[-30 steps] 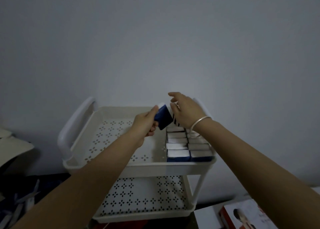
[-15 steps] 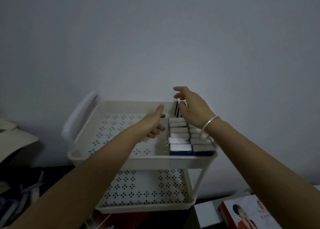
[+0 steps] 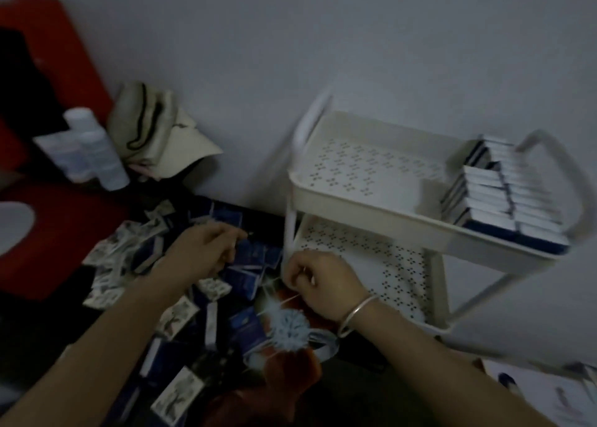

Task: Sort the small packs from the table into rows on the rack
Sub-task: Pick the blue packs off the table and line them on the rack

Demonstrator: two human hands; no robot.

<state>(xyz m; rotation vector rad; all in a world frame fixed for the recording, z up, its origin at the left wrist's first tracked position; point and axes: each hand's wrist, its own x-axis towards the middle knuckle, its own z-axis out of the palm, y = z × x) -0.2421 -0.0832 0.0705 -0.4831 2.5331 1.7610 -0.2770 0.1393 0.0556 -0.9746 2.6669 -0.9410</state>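
The small packs are flat boxes, dark blue with white edges, some with pale printed faces. The loose packs (image 3: 176, 317) lie heaped on the dark table (image 3: 42, 323), pointing every way. On the white rack (image 3: 355, 200), the racked packs (image 3: 504, 200) stand on edge in two rows at the top tray's right end; the lower shelf (image 3: 371, 258) is bare. Left hand (image 3: 206, 249) and right hand (image 3: 319, 281) are curled over the heap — too blurred to tell any grip.

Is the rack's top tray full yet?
No, partly full: packs fill two rows at the right end of the top tray; the rest shows bare perforated floor.
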